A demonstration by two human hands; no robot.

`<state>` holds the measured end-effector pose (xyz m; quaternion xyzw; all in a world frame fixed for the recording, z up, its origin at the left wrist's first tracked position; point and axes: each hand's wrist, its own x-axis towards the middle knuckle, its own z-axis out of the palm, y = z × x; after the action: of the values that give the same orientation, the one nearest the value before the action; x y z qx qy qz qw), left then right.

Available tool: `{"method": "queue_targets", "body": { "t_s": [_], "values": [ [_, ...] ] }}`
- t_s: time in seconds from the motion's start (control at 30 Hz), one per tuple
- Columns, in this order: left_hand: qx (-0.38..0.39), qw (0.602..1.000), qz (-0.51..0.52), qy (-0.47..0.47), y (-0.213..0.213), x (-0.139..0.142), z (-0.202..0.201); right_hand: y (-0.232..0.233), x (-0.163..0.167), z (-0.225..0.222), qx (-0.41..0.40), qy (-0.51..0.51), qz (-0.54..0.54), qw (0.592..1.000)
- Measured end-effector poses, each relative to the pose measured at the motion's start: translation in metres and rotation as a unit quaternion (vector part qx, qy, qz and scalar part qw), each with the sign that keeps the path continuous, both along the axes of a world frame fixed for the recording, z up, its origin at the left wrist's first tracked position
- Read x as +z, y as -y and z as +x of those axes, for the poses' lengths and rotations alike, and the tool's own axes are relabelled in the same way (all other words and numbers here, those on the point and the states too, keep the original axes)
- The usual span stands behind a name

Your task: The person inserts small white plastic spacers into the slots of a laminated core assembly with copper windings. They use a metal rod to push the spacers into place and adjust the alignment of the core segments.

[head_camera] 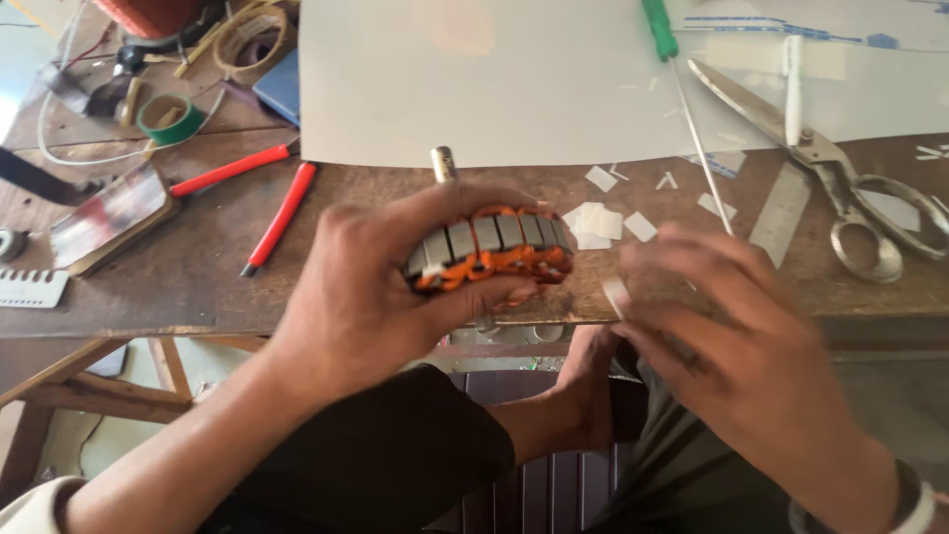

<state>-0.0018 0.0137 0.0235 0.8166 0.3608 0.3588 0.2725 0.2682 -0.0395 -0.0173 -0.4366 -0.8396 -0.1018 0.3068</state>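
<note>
My left hand (pixel 371 292) grips a round motor stator (pixel 491 249) with grey metal segments and orange insulation and copper windings. A metal shaft (pixel 444 163) sticks up behind it. The stator is held just above the near edge of the wooden workbench (pixel 198 277). My right hand (pixel 736 341) is to the right of the stator, blurred, with a small white paper slip (pixel 615 294) pinched at its fingertips. Several small white paper pieces (pixel 596 223) lie on the bench just behind the stator.
A large translucent plastic sheet (pixel 474 79) covers the back of the bench. On it lie a green-handled screwdriver (pixel 664 40) and big metal scissors (pixel 840 178). A steel ruler (pixel 781 210), red-handled pliers (pixel 267 198), green tape roll (pixel 168 119) and a phone (pixel 109 218) lie around.
</note>
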Motion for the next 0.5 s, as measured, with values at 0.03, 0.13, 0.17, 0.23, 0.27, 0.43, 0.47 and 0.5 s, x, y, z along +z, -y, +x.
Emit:
{"method": "queue_targets", "body": {
  "t_s": [0.03,0.13,0.17,0.23,0.27,0.43,0.47,0.5],
  "values": [
    [-0.020,0.998,0.053,0.018,0.000,-0.003,0.001,0.001,0.000,-0.001,0.002,-0.020,-0.026,0.999],
    [-0.067,0.993,0.064,0.078,0.002,-0.012,0.005,0.006,0.005,0.001,0.003,-0.101,-0.114,0.988],
    [-0.076,0.992,0.067,0.077,0.002,-0.013,0.007,0.008,0.009,0.004,0.000,-0.138,-0.145,0.980],
    [-0.090,0.991,0.067,0.071,0.004,-0.013,0.010,0.011,0.014,0.008,-0.006,-0.208,-0.182,0.961],
    [-0.095,0.991,0.065,0.065,0.005,-0.011,0.011,0.012,0.015,0.009,-0.009,-0.242,-0.187,0.952],
    [-0.109,0.990,0.069,0.059,0.011,-0.004,0.012,0.010,0.017,0.008,-0.020,-0.314,-0.180,0.932],
    [-0.110,0.990,0.073,0.056,0.008,-0.005,0.013,0.010,0.019,0.007,-0.003,-0.324,-0.178,0.929],
    [-0.110,0.990,0.076,0.054,0.004,-0.006,0.015,0.009,0.020,0.007,0.015,-0.335,-0.178,0.925]
  ]
}}
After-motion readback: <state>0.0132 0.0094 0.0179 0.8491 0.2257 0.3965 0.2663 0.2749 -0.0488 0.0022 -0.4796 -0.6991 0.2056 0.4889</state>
